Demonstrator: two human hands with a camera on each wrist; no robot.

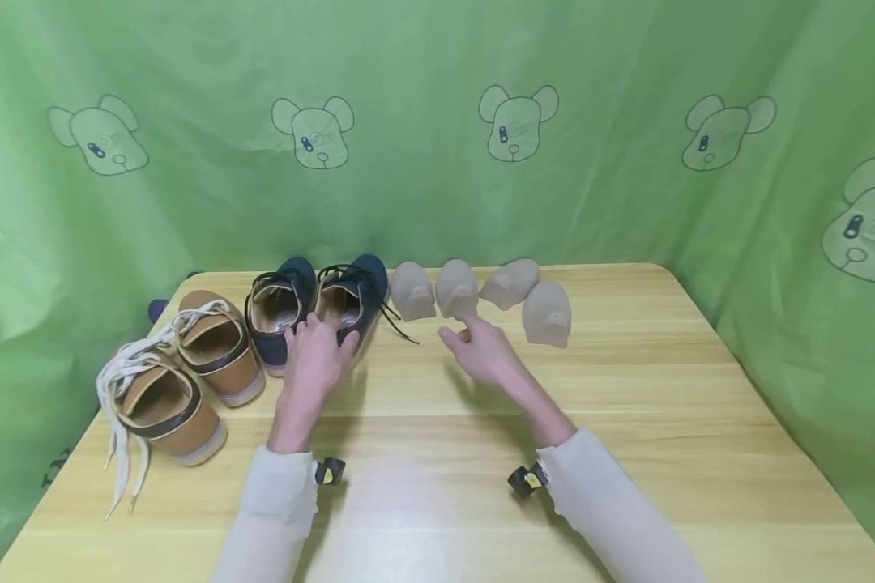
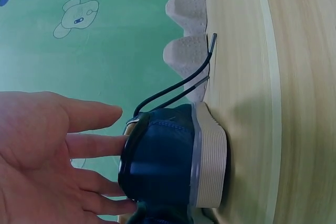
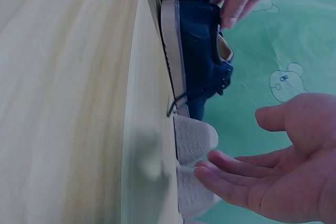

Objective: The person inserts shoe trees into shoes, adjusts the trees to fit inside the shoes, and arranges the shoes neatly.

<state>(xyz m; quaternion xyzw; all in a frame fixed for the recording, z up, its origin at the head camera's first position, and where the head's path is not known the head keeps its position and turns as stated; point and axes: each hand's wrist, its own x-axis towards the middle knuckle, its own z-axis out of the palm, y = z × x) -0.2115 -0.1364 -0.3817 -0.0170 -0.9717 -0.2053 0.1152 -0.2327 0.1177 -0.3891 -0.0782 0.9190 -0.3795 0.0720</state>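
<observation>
Two navy lace-up shoes, one at the left (image 1: pixel 266 350) and one at the right (image 1: pixel 372 283), stand side by side, heels toward me. Over the heel of the right one is my left hand (image 1: pixel 312 356); in the left wrist view its extended fingers (image 2: pixel 100 145) reach the collar, thumb apart. Right of the shoes lie several grey moulded shoe inserts (image 1: pixel 411 293), rounded ends away from me. My right hand (image 1: pixel 484 352) hovers in front of the second insert (image 1: pixel 455 285), fingers loosely extended and grasping nothing. In the right wrist view its fingertips (image 3: pixel 202 177) overlap an insert.
A pair of brown shoes, one farther (image 1: pixel 222 364) and one nearer (image 1: pixel 182 429), stands at the left with long white laces (image 1: pixel 120 380) trailing onto the wooden table (image 1: pixel 437 486). A green curtain (image 1: pixel 423 210) hangs behind the table and along both sides.
</observation>
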